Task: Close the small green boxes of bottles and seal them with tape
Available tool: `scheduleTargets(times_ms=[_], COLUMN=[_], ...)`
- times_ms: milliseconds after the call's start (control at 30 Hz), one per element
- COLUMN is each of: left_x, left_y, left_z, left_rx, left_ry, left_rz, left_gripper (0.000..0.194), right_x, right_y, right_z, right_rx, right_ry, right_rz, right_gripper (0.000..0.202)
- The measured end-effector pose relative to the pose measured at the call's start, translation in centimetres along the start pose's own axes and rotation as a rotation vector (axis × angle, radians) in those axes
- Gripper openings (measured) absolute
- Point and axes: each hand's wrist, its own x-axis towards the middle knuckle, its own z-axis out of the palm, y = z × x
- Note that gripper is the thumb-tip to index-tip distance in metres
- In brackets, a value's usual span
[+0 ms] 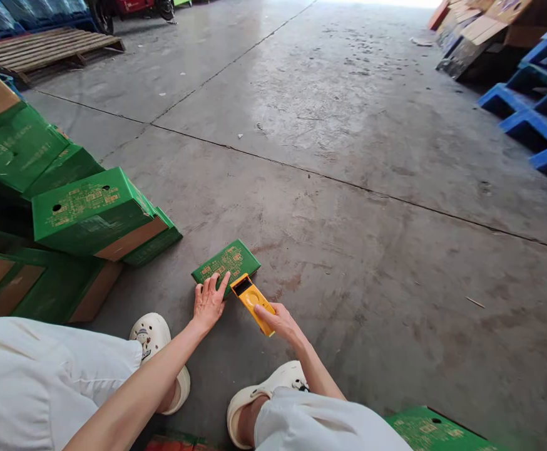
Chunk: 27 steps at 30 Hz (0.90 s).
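The left hand [209, 302] presses its spread fingers flat on the small green box [225, 264] to steady it on the floor [348, 250], while the right hand [280, 321] grips the yellow handheld device [253, 303], aimed at the box's near edge.

Stacked green cartons [90, 213] left; wooden pallet [48, 47] beyond; blue pallets [536, 106] right.

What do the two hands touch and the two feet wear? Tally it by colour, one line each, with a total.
Green: 1, the flat green printed cardboard box under the left hand.
Yellow: 1, the slim yellow plastic handheld device held in the right hand.
White: 2, the white perforated rubber clogs, one on each foot.
Total: 4
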Motion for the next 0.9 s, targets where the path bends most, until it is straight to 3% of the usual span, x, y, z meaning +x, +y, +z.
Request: scheduleTargets(times_ms=[167, 300, 367, 433, 533, 667, 733, 900], left_x=[3.9, 8.5, 9.2, 8.4, 5.3, 1.8, 1.3, 3.1], left_y=[-0.4, -0.9, -1.2, -1.8, -3.5, -4.3, -3.2, 0.4], left_z=[-1.2, -1.1, -0.7, -0.2, 0.0, 0.1, 0.2, 0.0], left_rx=[-0.090, -0.118, -0.100, -0.083, -0.075, -0.039, 0.007, 0.109], left_ry=[0.000, -0.074, -0.087, -0.101, -0.152, -0.169, -0.145, -0.088], left_rz=[0.087, 0.029, 0.072, 0.199, 0.417, 0.511, 0.449, -0.012], left_gripper=[0.067, 0.068, 0.069, 0.067, 0.065, 0.081, 0.098, 0.108], right_x=[-0.5, -0.7, -0.6, -0.5, -0.4, -0.2, -0.3, -1.0], right_y=[-0.2, -0.5, -0.5, -0.3, 0.2, 0.8, 0.9, 0.3], right_z=[0.1, 0.2, 0.2, 0.2, 0.2, 0.2, 0.2, 0.8], right_rx=[0.046, 0.058, 0.045, 0.034, 0.037, 0.038, 0.036, 0.086], right_ry=[0.005, 0.003, 0.007, 0.002, -0.020, -0.018, -0.003, -0.027], right_rz=[-0.005, 0.003, 0.008, 0.016, 0.005, -0.027, -0.032, -0.035], right_gripper=[0.061, 0.060, 0.060, 0.059, 0.060, 0.062, 0.061, 0.060])
